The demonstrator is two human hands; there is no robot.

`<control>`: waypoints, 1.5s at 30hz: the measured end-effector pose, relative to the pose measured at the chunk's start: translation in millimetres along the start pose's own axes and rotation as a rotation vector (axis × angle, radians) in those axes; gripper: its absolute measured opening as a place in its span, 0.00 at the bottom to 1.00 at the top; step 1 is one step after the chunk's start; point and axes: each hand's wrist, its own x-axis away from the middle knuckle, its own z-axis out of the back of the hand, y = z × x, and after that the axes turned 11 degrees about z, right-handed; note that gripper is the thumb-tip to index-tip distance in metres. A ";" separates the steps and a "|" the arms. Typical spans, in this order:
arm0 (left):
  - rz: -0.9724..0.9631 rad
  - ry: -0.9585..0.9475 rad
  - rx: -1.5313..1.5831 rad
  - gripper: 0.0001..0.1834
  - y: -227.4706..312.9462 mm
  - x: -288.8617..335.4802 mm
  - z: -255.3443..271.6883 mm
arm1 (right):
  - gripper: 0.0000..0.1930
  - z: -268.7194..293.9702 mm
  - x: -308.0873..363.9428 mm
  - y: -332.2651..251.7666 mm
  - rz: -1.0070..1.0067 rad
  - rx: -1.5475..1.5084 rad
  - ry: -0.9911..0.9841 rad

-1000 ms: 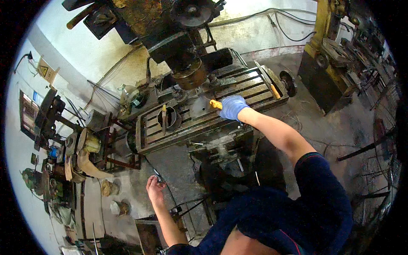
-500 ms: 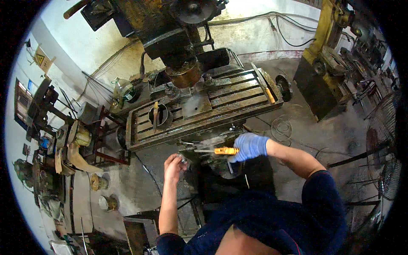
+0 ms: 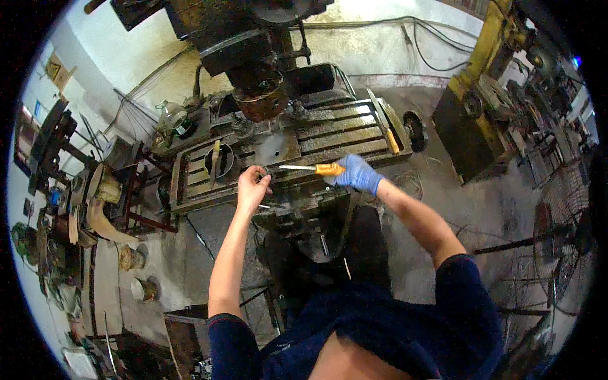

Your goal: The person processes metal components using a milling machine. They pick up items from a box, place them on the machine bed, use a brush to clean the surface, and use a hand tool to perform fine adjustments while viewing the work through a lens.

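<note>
My right hand (image 3: 356,173), in a blue glove, grips the orange handle of a screwdriver (image 3: 313,168) whose shaft points left over the front edge of the slotted machine table (image 3: 342,136). My bare left hand (image 3: 253,187) is closed at that front edge, right by the screwdriver's tip; whether it holds something small I cannot tell. A dark milling head (image 3: 256,95) hangs above the table's middle.
A ring-shaped part (image 3: 218,161) with a tool across it sits on the table's left. A yellow machine (image 3: 478,101) stands at right. A cluttered bench (image 3: 82,209) and cans (image 3: 142,288) lie at left, a wire fan guard (image 3: 557,234) at far right.
My right hand brought the screwdriver down from the table top to its front edge. My left hand rose from low by the floor to meet the tip.
</note>
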 end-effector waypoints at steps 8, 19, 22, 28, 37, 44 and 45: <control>-0.337 0.354 -0.501 0.09 17.7 -55.5 -16.9 | 0.26 -55.9 38.5 40.6 -0.300 0.215 0.143; -0.361 0.358 -0.729 0.10 28.0 -104.7 -36.9 | 0.15 -9.7 144.3 32.2 -0.462 -0.247 0.426; -0.390 0.365 -0.734 0.09 28.2 -110.9 -37.4 | 0.14 -4.8 152.5 31.4 -0.457 -0.270 0.478; -0.192 0.442 -0.808 0.12 30.4 -123.7 -43.1 | 0.13 28.9 147.8 24.6 -0.391 -0.204 0.449; -0.088 0.455 -0.662 0.19 31.1 -133.0 -38.8 | 0.14 188.0 60.8 -71.2 0.010 0.149 0.852; -0.096 0.457 -0.692 0.20 27.5 -143.4 -40.3 | 0.19 339.8 4.4 -191.6 1.013 -0.524 0.760; -0.093 0.451 -0.696 0.20 29.1 -142.5 -41.2 | 0.19 338.9 4.2 -192.4 0.981 -0.402 0.863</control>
